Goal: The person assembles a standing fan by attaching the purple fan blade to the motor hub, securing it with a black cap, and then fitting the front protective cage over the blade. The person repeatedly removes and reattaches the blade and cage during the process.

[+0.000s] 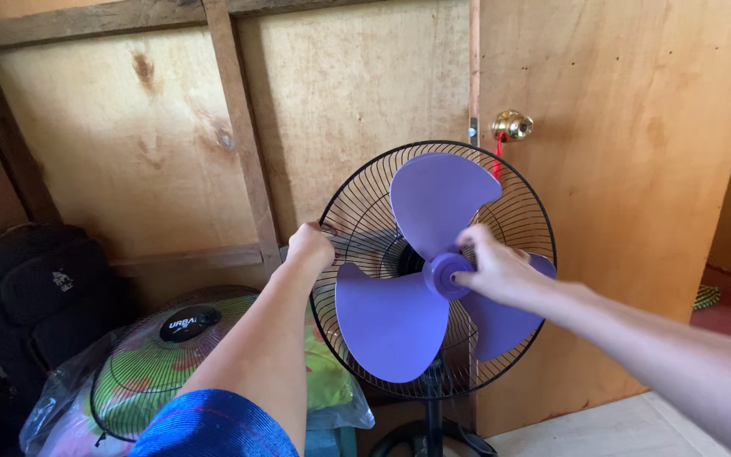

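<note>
Looking down at a standing fan with its front cover off, so the purple three-blade propeller [420,271] is bare against the black rear wire guard [357,228]. My left hand [309,247] is closed in a fist on the guard's left rim, clamped there to steady the whole head. My right hand [494,272] is out at the middle, fingers wrapped round the purple hub cap [446,272], gripping it. Hands are well apart, one at the rim and one at the center. If I'm judging it right, the trick here is to keep the rim hand firm so the head doesn't swing, and twist only the cap with the fingertips, not the blades, since those thin blades would flex. Down left, the front grille [171,355] lies on a clear plastic bag with something green inside, with a round black badge [189,322] at its center with pale lettering. A dark backpack [27,296] beside it carries a small pale patch. Brass door knob [513,125] up behind the fan
</note>
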